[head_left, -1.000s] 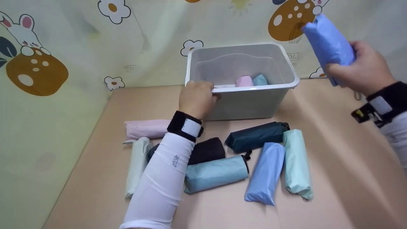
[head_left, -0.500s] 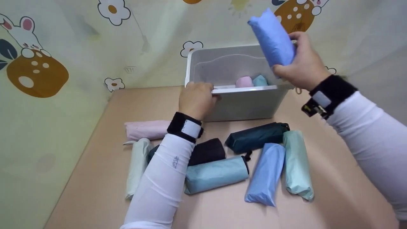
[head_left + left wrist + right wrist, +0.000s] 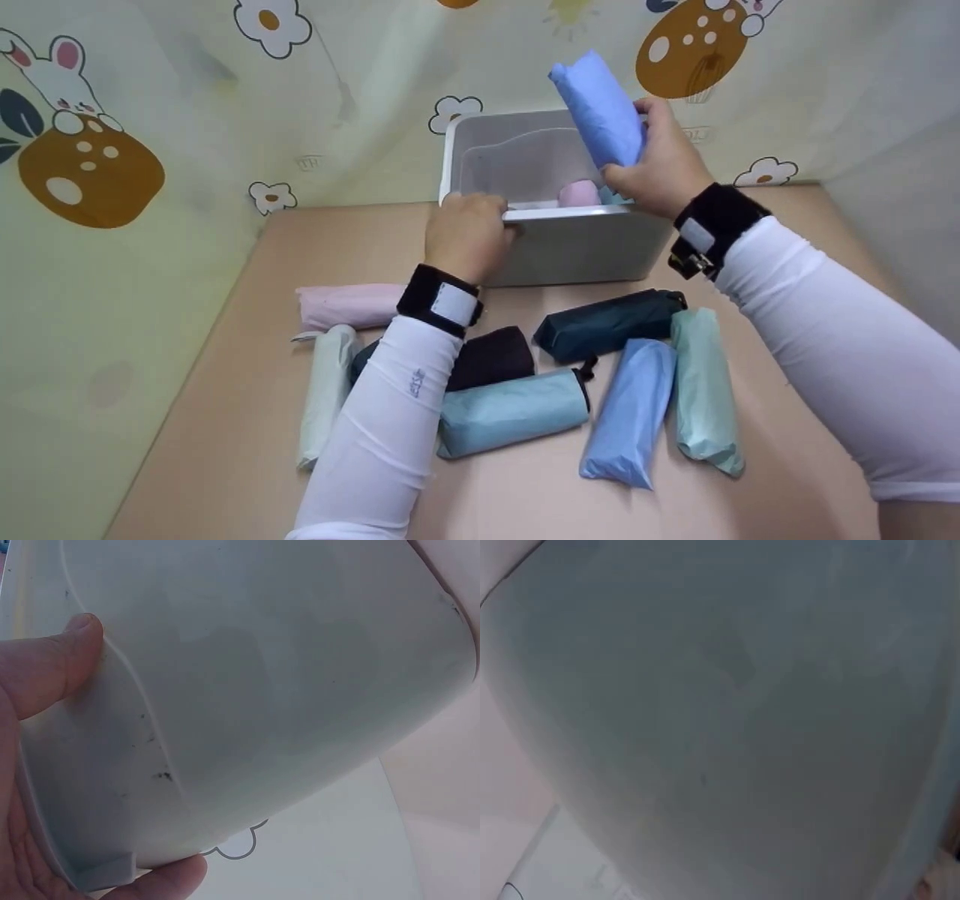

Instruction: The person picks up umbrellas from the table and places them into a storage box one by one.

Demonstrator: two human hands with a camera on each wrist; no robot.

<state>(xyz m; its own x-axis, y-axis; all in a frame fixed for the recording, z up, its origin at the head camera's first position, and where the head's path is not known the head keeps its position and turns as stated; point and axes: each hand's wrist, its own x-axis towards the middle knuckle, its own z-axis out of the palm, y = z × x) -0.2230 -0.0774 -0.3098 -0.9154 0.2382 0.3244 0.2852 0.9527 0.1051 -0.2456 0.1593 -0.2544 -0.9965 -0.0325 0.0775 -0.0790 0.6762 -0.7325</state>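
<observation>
My left hand (image 3: 466, 236) grips the front rim of a grey plastic bin (image 3: 577, 251) near its left corner. In the left wrist view, the thumb (image 3: 56, 664) lies against the bin's outer wall. A blue folded umbrella (image 3: 600, 112) in its sleeve is held by my right hand (image 3: 664, 161), tilted over the right part of the bin's opening. Inside the bin show the ends of a pink bundle (image 3: 579, 193) and a teal bundle (image 3: 615, 198). Mostly the bin's wall (image 3: 705, 727) fills the right wrist view, with the held umbrella out of sight there.
In front of the bin lie several folded umbrellas: pink (image 3: 349, 306), pale green (image 3: 326, 397), black (image 3: 495, 360), teal (image 3: 514, 412), dark green (image 3: 611, 324), blue (image 3: 630, 412) and mint (image 3: 705, 394). Behind the tan tabletop (image 3: 525, 502) hangs a patterned curtain (image 3: 360, 97).
My right hand has carried the blue umbrella leftward from beyond the bin's right side to over its opening, lowering lately. My left hand stays on the rim.
</observation>
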